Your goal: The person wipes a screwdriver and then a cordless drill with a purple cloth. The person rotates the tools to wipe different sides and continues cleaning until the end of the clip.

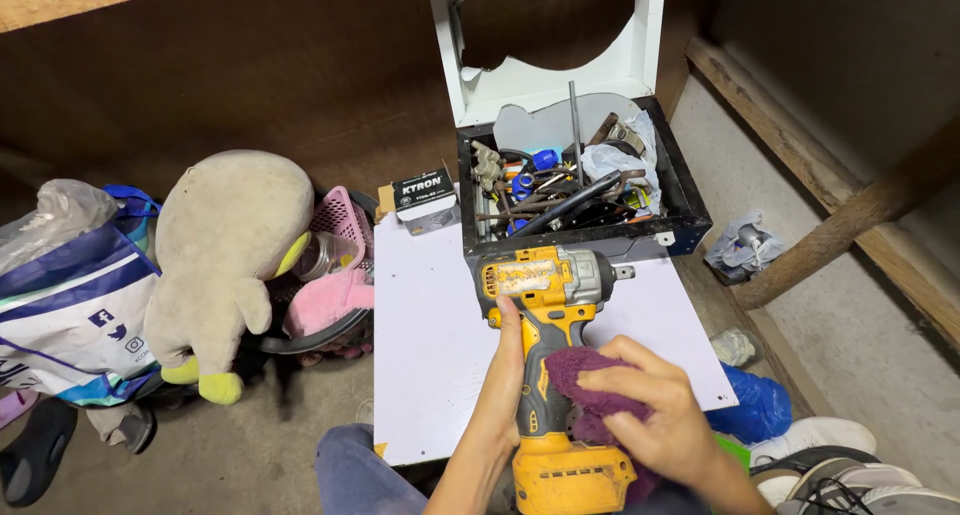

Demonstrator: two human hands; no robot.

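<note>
My left hand (497,380) grips the handle of a yellow and black cordless impact wrench (548,285), its nose pointing right and its battery-less base toward me. My right hand (655,415) presses a maroon cloth (580,380) against the right side of the wrench's handle. The tool hangs over a white board (430,305) that lies flat in front of me.
A black tool box (690,215) full of wrenches, rods and rags stands open behind the board. A small box (425,195) sits at the board's far left corner. A grey plush toy (225,245), pink basket and printed bag lie left. Shoes and a blue bag lie right.
</note>
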